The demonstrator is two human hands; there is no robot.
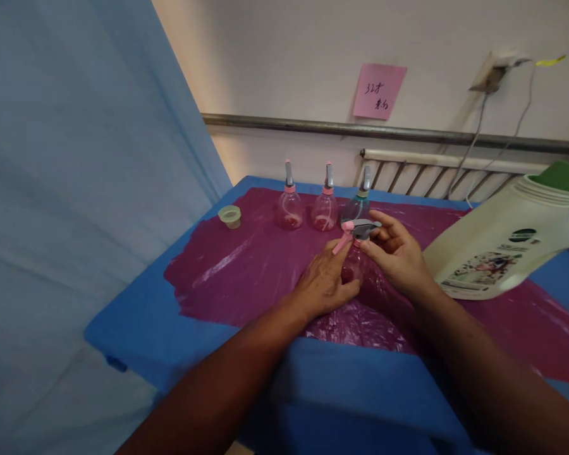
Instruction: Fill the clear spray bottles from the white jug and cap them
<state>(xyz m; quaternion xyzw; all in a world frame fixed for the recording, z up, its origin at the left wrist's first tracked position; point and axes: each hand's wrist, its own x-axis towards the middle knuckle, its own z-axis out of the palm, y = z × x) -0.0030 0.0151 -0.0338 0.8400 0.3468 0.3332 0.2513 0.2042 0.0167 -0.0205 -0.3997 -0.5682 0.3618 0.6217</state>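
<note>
Purple sheeting (246,259) covers the table (137,309). Left hand (325,278) clasps a bottle (353,266), right hand (401,256) its spray head (361,227); likely tightening, which needs steadiness.

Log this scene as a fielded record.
Left hand: around a round clear spray bottle
Right hand: at its pink-and-grey trigger head
Back row: two round clear pink-collared spray bottles, one teal spray bottle
Left side: small translucent plastic cup
Right side: cream plastic jug
Surface: purple plastic sheet on blue-covered table
Wall: pink paper note

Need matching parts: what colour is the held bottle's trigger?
The trigger is pink; see the head view.
</note>
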